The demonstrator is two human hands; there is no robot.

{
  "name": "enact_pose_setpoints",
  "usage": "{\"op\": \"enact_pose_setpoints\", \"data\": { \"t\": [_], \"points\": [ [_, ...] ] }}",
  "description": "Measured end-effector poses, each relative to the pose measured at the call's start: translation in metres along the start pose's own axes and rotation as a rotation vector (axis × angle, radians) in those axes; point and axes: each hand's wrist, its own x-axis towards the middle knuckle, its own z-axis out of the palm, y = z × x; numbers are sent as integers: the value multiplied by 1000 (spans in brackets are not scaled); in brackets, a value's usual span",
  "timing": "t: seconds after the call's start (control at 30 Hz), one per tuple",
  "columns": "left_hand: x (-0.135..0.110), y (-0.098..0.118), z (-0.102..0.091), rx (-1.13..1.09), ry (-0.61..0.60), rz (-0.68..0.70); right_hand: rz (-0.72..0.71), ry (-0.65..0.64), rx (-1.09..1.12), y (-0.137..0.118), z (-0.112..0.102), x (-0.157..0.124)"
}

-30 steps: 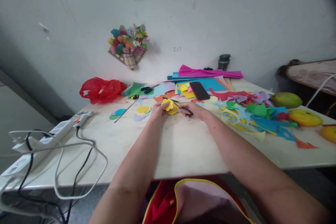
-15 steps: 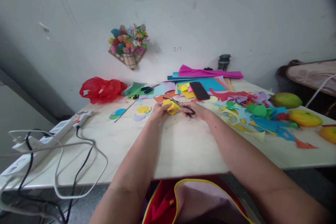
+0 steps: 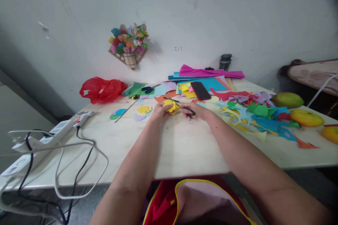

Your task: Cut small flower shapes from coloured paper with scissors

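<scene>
My left hand point(image 3: 158, 111) is closed on a yellow paper flower shape point(image 3: 171, 107), holding it just above the white table point(image 3: 185, 147). My right hand point(image 3: 196, 110) grips black-handled scissors point(image 3: 185, 108), their blades reaching left into the yellow paper. Both hands meet near the middle of the table. A second yellow cut-out point(image 3: 144, 109) lies on the table just left of my left hand.
Coloured paper scraps point(image 3: 253, 114) and sheets point(image 3: 208, 77) cover the back and right, with a black phone point(image 3: 200, 90) on them. Mangoes point(image 3: 306, 117) lie at the right edge. A red plastic bag point(image 3: 101, 89), another pair of scissors point(image 3: 148, 89), and power strips point(image 3: 52, 135) sit to the left.
The scissors and yellow paper have shifted slightly between frames as the blades work on the paper; both hands stay in the same spot.
</scene>
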Motion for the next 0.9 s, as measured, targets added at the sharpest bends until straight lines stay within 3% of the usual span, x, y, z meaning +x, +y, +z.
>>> {"op": "enact_pose_setpoints", "data": {
  "t": [0.57,0.9],
  "points": [
    [-2,1,1,-3,-28,34,49,60,-4,-20,11,-11],
    [-3,3,2,-13,22,28,-19,38,-37,-13,7,-6]
  ]
}}
